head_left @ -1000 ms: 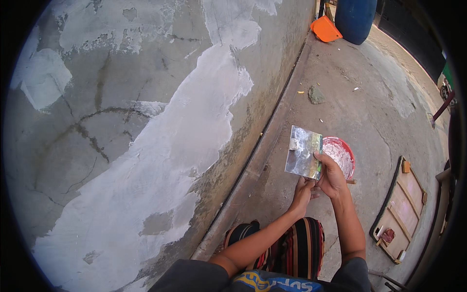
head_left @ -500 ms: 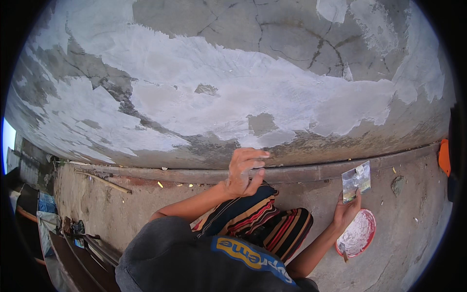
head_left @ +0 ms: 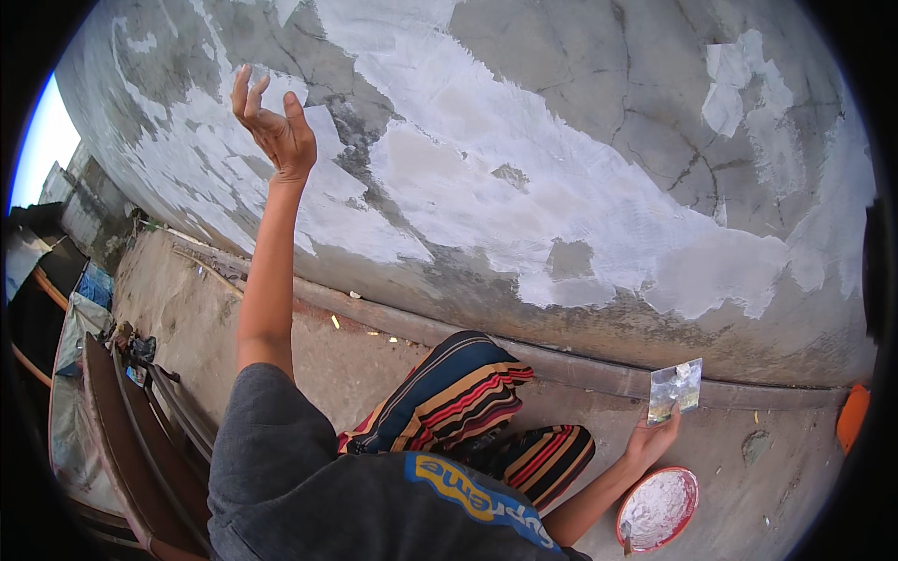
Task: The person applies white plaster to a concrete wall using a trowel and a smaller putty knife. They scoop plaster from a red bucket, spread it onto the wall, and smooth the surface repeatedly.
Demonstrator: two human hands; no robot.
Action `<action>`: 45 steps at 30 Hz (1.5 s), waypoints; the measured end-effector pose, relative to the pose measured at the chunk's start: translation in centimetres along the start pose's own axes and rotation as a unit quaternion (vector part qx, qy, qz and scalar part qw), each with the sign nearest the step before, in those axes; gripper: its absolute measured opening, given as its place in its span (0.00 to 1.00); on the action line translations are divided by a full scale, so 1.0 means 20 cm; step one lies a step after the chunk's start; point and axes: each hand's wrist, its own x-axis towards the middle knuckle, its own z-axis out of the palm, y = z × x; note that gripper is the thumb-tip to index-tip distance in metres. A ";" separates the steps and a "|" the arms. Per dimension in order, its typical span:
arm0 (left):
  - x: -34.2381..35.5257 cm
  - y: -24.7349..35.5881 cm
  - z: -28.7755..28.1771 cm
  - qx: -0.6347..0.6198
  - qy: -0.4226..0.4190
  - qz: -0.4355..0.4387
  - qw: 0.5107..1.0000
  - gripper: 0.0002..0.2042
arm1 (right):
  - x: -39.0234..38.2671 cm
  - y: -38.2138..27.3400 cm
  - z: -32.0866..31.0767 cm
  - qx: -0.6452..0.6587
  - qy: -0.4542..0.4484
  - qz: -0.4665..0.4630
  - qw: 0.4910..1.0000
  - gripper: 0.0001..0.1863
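- Left hand [head_left: 273, 134]: raised in front of the wall [head_left: 585, 56], bare forearm stretched up from my sleeve. Fingers loosely bent, thumb well apart from them; nothing visible in the grip. Can't tell if any fingertip touches the wall.
- Right hand [head_left: 658, 433]: low, on my right, pinching the near edge of a flat rectangular sheet [head_left: 662, 385], fingers on its face.
- Sheet is tilted, clear of the ground, in view just in front of the ledge [head_left: 561, 363] at the wall foot. Smeared face, small pale lump [head_left: 684, 370] near its far edge.
- Red-rimmed bowl [head_left: 693, 510]: on the ground [head_left: 369, 374], just beside my right wrist on the near side. White paste [head_left: 658, 503] inside; a tool handle [head_left: 627, 538] sticks out at the near rim.
- Wall: grey, dark cracks [head_left: 697, 154], broad white coat [head_left: 543, 159] with ragged edges and bare grey gaps.
- Me: striped trousers [head_left: 468, 379], knees bent near the ledge; dark grey shirt [head_left: 309, 486].
- Right side: stone [head_left: 755, 447] on the ground beyond the bowl; orange object [head_left: 852, 418] at the rim of view, partly cut off.
- Left side: thin stick [head_left: 208, 269] along the wall foot, brown curved boards [head_left: 117, 449] nearer me.
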 end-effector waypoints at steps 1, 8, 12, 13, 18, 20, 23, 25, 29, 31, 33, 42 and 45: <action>0.01 -0.01 0.05 -0.006 0.003 0.000 1.000 0.17 | -0.01 0.01 0.03 -0.006 0.005 0.004 1.000 0.26; 0.05 -0.01 0.26 -0.028 0.001 -0.073 0.997 0.22 | 0.04 0.07 0.04 -0.014 -0.037 0.022 0.999 0.29; 0.03 0.00 0.23 -0.026 0.007 -0.092 0.995 0.25 | 0.06 0.05 -0.04 -0.049 -0.030 0.026 0.998 0.28; 0.01 0.02 0.26 -0.047 0.012 -0.107 0.993 0.25 | 0.12 -0.01 -0.10 -0.065 -0.029 0.004 0.997 0.28; 0.04 0.01 0.17 -0.071 -0.030 -0.138 0.987 0.26 | 0.02 -0.12 0.00 -0.261 -0.167 -0.171 0.935 0.24; 0.02 -0.01 0.19 -0.066 -0.028 -0.135 0.988 0.26 | 0.02 -0.16 -0.02 -0.262 -0.205 -0.208 0.920 0.27; 0.09 0.05 0.27 -0.088 -0.020 -0.130 0.987 0.26 | 0.22 -0.28 -0.09 -0.088 -0.120 -0.018 0.989 0.28; 0.16 0.06 0.26 -0.077 -0.011 -0.111 0.991 0.25 | 0.02 -0.21 0.11 -0.054 -0.081 -0.061 0.993 0.25; 0.02 -0.03 0.25 -0.053 0.007 -0.094 0.994 0.23 | -0.10 -0.04 0.47 -0.063 -0.026 -0.180 0.981 0.20; 0.00 -0.01 0.29 -0.064 0.015 -0.096 0.993 0.23 | -0.13 -0.04 0.63 -0.035 -0.013 -0.252 0.967 0.17; 0.06 0.01 0.26 -0.069 0.019 -0.075 0.995 0.21 | -0.18 -0.05 0.80 -0.057 0.031 -0.303 0.951 0.10; 0.08 0.01 0.26 -0.090 0.040 -0.034 0.995 0.21 | -0.19 -0.03 1.22 -0.235 0.115 -0.548 0.795 0.15; 0.06 0.00 0.27 -0.094 0.040 -0.048 0.994 0.20 | -0.17 -0.02 1.33 -0.303 0.120 -0.619 0.715 0.09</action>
